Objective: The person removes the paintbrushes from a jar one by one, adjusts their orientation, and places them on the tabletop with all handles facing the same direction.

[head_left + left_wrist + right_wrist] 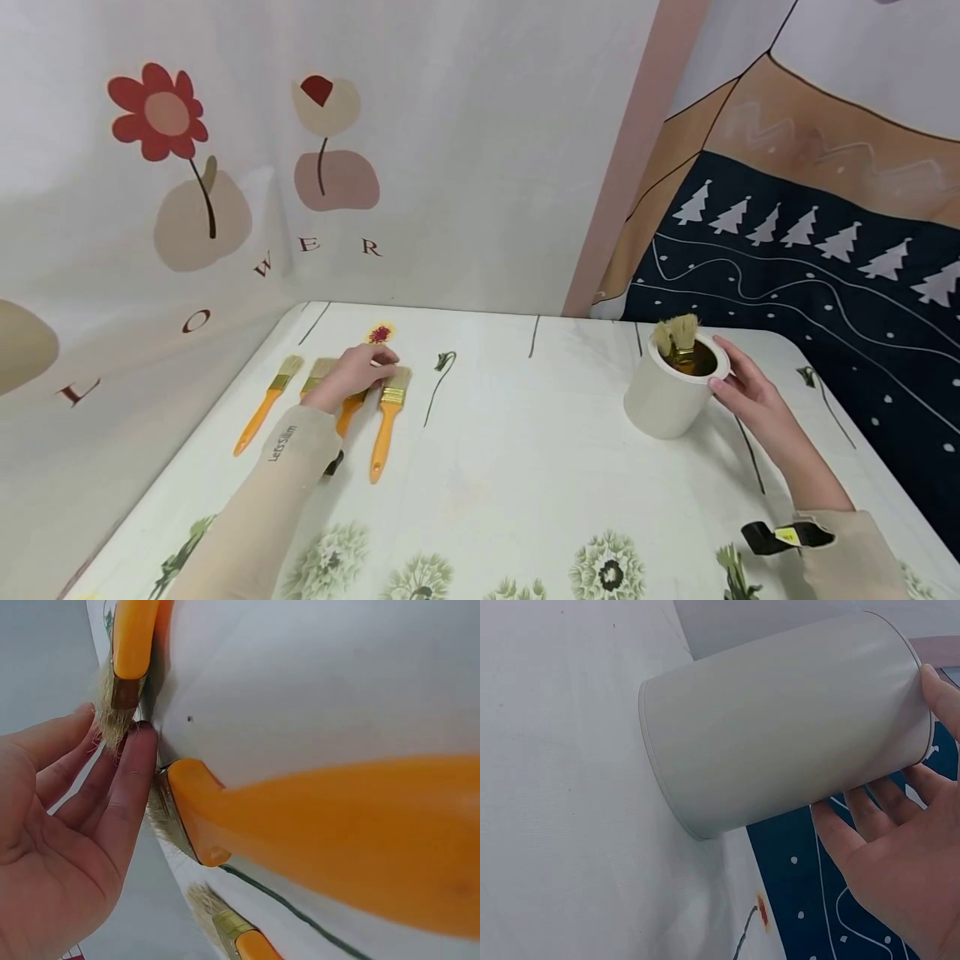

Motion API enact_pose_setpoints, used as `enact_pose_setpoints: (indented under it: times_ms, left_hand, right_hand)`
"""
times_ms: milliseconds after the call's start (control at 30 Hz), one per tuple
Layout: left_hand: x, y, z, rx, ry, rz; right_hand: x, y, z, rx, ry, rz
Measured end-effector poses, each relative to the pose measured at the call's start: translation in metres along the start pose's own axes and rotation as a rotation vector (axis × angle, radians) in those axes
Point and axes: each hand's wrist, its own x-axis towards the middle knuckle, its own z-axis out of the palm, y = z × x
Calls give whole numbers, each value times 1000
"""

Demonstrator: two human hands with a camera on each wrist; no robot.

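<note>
My left hand [352,379] reaches across a row of paintbrushes with orange handles lying on the table. Its thumb and fingertips pinch the pale bristles of the rightmost paintbrush [384,425]; the left wrist view shows these bristles [116,724] between the digits. Beneath the hand lies another paintbrush [349,410], partly hidden. My right hand [753,400] holds a white cylindrical pot [663,400] near its rim, thumb at the top edge and fingers along the side [885,802]. Pale bristles [677,335] stick out of the pot's mouth.
Further left lie one more paintbrush [268,404] and a brush with its bristles [318,375] showing beside the left wrist. The white table [510,450] has printed flowers and stems. Patterned cloth [465,150] hangs behind it, and dark cloth with white trees [810,275] at the right.
</note>
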Motion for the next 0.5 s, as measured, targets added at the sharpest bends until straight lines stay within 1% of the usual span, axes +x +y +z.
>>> enact_pose_setpoints:
  times_ms: [100,133,167,233,300,367,467,500]
  left_hand:
    - [-1,2,-2,3,16,0]
    - [-1,2,-2,1,21,-6]
    - [-1,3,-2,4,26,-2]
    - [-1,4,-3,12,44,17]
    - [-2,5,-5,17,63,41]
    - [-3,7,-6,17,81,68]
    - [-5,11,-8,7,108,105]
    - [-5,13,-8,4,115,120]
  right_hand:
    - [4,11,-3,3,8,-2]
    - [5,14,-4,-11,-5,6]
    - [7,20,-6,-11,2,2]
    - [10,33,-9,-11,4,3]
    - [13,42,-12,-8,2,13]
    - [16,55,-13,2,22,8]
    - [16,49,-14,20,0,4]
    - [15,50,-13,33,9,-6]
